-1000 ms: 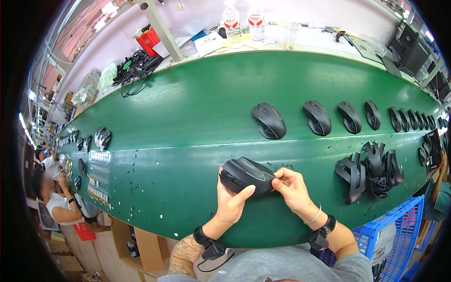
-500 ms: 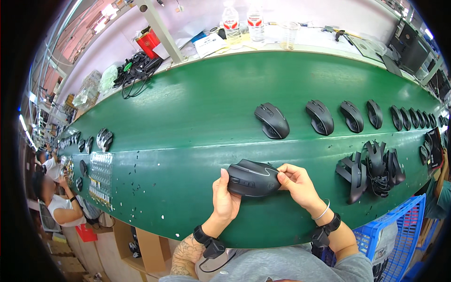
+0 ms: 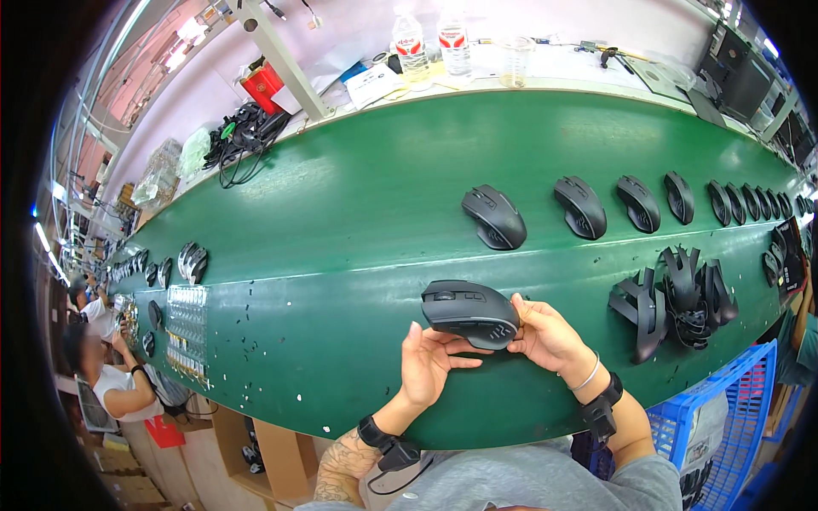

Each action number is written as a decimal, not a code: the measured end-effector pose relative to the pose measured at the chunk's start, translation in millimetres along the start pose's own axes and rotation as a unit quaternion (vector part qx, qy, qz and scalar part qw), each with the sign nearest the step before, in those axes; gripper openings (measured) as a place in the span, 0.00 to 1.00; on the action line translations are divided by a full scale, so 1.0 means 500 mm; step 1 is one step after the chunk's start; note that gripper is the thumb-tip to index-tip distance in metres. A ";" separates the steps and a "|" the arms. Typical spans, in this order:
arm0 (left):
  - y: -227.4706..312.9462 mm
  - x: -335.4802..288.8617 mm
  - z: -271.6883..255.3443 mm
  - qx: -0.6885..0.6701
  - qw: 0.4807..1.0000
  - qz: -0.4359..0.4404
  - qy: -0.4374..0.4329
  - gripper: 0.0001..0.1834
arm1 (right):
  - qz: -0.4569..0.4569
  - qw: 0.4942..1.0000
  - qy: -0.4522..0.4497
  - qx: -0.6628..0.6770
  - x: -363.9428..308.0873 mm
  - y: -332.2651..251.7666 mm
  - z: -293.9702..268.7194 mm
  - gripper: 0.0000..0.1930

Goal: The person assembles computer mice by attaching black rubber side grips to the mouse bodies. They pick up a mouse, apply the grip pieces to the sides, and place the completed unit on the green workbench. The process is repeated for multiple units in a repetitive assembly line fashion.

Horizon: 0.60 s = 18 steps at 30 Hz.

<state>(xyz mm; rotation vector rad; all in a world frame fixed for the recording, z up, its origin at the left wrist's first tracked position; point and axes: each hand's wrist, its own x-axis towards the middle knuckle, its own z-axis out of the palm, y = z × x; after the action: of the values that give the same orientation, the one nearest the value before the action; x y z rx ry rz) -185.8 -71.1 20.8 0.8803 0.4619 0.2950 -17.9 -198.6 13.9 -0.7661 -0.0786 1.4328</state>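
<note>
A person looks down at a long green worktop [image 3: 341,221] that curves with the lens; its far ends shrink and blur toward the dark rim. The person's forearms enter from the bottom edge, and their elbows are cut off there.

At the lower right, a blue plastic crate [image 3: 724,409] is partly hidden under the worktop edge; it seems to hold pale wrapped material, but the contents are hard to make out. On the far ledge stand two clear bottles [image 3: 430,47] and a clear beaker [image 3: 514,64], their contents unclear.

Both hands hold one black computer mouse [image 3: 470,312] just above the near edge of the worktop, in the middle of the view. The left hand [image 3: 430,362] supports it from below, fingers partly curled and thumb stretched along its underside. The right hand [image 3: 550,334] grips its right end, fingers closed around it and mostly hidden behind the mouse.

Beyond, a row of black mice [image 3: 588,204] lies on the worktop, running to the right edge. A pile of black mouse shells [image 3: 677,298] sits right of the hands. At the far left, another person [image 3: 111,383] in a white top works, small and blurred.
</note>
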 end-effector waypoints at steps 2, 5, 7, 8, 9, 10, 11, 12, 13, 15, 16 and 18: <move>-0.011 -0.003 -0.008 0.030 0.999 -0.003 -0.034 0.41 | 0.014 0.999 -0.010 0.031 0.001 0.001 -0.003 0.17; -0.004 -0.005 0.001 0.052 0.996 0.011 -0.067 0.31 | 0.021 0.999 -0.001 0.038 0.002 0.002 -0.004 0.18; -0.003 -0.009 0.006 0.093 0.994 0.016 -0.058 0.26 | 0.021 0.999 0.008 0.032 0.004 0.005 -0.003 0.18; -0.004 -0.011 0.009 0.113 0.992 0.018 -0.053 0.23 | 0.007 1.000 0.020 0.000 0.003 0.007 0.002 0.18; -0.004 -0.011 0.014 0.136 0.990 0.019 -0.034 0.22 | -0.006 0.999 0.032 -0.032 0.002 0.009 0.011 0.18; -0.006 -0.012 0.020 0.158 0.987 0.019 -0.015 0.21 | -0.020 0.997 0.045 -0.063 0.002 0.012 0.017 0.18; -0.006 -0.012 0.025 0.181 0.983 0.020 0.004 0.20 | -0.031 0.995 0.053 -0.077 0.001 0.014 0.019 0.17; -0.006 -0.011 0.025 0.180 0.983 0.019 0.016 0.19 | -0.042 0.993 0.062 -0.091 -0.001 0.017 0.021 0.17; -0.004 -0.009 0.024 0.179 0.983 0.017 0.027 0.18 | -0.053 0.991 0.071 -0.104 -0.001 0.019 0.023 0.17; -0.009 0.002 0.021 0.182 0.983 0.019 0.023 0.18 | -0.104 0.974 0.087 -0.181 -0.004 0.010 0.024 0.16; -0.003 0.004 0.021 0.170 0.985 0.019 0.031 0.18 | -0.128 0.962 0.097 -0.219 -0.003 0.005 0.023 0.15; 0.011 0.015 0.001 0.205 0.978 0.005 0.024 0.19 | -0.253 0.830 0.145 -0.475 -0.023 -0.028 0.045 0.13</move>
<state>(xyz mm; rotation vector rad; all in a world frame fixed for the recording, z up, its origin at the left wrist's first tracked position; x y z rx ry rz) -179.5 -65.0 23.6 1.2806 0.5737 0.2338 -19.1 -198.6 42.8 -1.6264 -0.7502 0.6826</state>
